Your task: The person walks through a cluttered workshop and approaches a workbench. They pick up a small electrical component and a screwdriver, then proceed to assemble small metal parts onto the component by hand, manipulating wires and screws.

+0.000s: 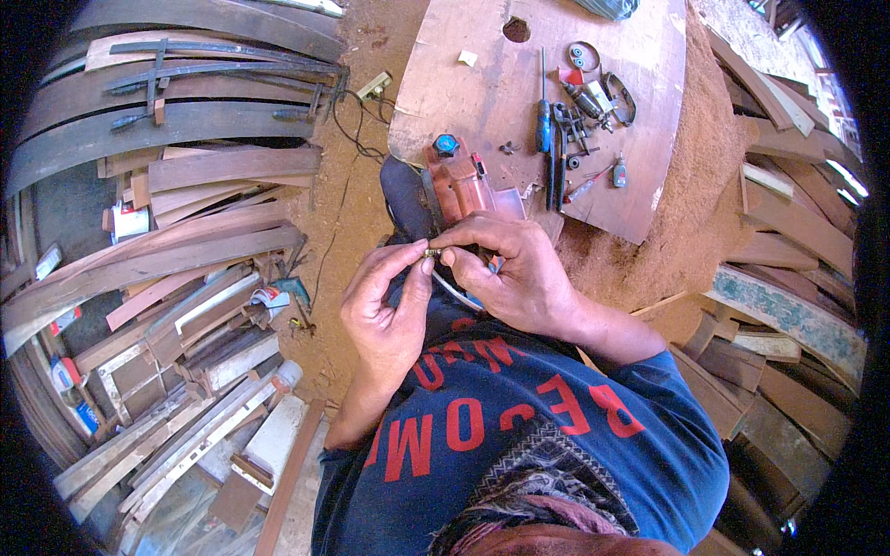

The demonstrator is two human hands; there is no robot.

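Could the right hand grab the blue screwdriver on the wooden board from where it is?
Probably yes. The blue screwdriver lies in the open on the wooden board, just ahead of the right hand, with nothing covering it. But both that hand and the left hand are pinching a small metal part, which would need letting go first.

Sawdust-covered floor [649, 250], plywood board [482, 93] as worktop, stacked timber planks [185, 241], daylight

small brass-coloured part [432, 251], perhaps threaded, pinched between fingertips
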